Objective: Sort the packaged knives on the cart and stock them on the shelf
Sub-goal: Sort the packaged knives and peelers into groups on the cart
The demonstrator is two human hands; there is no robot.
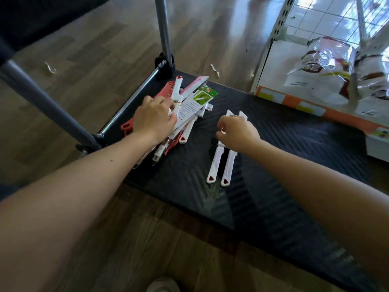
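Note:
A heap of packaged knives (189, 106) lies on the black cart deck (273, 165) near its handle corner: white-handled ones, red ones and green-and-white cards. My left hand (153, 119) rests on the heap, fingers curled around a white-handled knife (176, 91) that points away from me. Two white-handled knives (221, 165) lie side by side apart from the heap, red-tipped handle ends toward me. My right hand (237, 131) sits over their middle with fingers curled down onto them; the grip itself is hidden.
The cart's grey handle bars (164, 28) rise at the left. A white shelf unit (273, 66) with an orange price strip stands at the right, holding plastic-wrapped bags (328, 66). Wood floor surrounds the cart. My shoe (163, 285) shows at the bottom.

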